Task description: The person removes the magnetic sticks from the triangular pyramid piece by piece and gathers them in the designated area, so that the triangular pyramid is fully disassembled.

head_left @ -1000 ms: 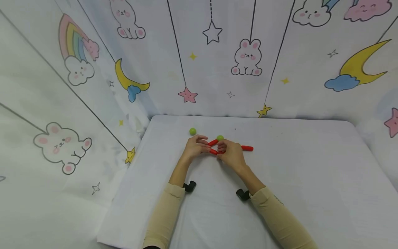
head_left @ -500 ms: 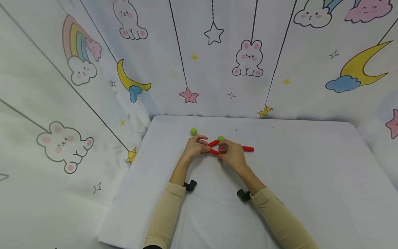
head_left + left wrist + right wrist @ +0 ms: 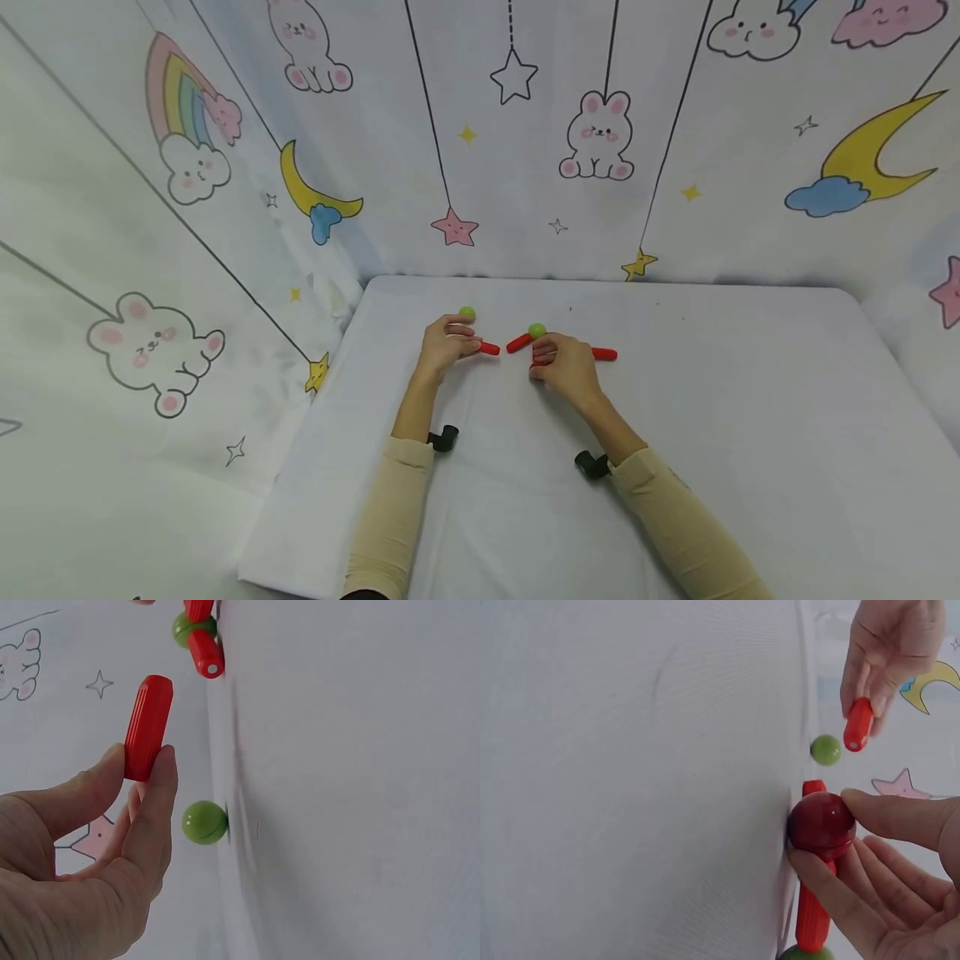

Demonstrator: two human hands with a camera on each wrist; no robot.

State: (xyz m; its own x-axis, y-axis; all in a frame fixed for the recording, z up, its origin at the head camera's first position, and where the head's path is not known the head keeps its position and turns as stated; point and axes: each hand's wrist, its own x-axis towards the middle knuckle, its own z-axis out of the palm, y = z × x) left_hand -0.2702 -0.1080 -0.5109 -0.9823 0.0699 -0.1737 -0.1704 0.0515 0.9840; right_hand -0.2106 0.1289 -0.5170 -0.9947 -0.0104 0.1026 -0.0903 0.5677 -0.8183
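In my left hand [image 3: 446, 342], between thumb and fingers, is a short grooved red rod [image 3: 148, 729], held off the table. My right hand [image 3: 567, 367] pinches a dark red ball [image 3: 823, 825] low over the white surface. Beside that ball, a second red rod [image 3: 813, 907] runs toward a green ball [image 3: 806, 953]; whether rod and ball are joined is hidden. Another red rod [image 3: 519, 342] points left from the middle green ball [image 3: 537, 330]. A loose green ball [image 3: 205, 822] rests just beyond my left fingers.
A white cloth-covered table [image 3: 720, 433] stretches in front, with its far edge against a printed curtain [image 3: 517, 167] of rabbits, stars and moons. Part of a red rod [image 3: 604, 354] sticks out right of my right hand. Black wrist cameras [image 3: 592, 465] sit on both arms.
My left hand has moved left with its red rod, drawing it away from the dark red ball at my right hand. The right hand has shifted only slightly right.
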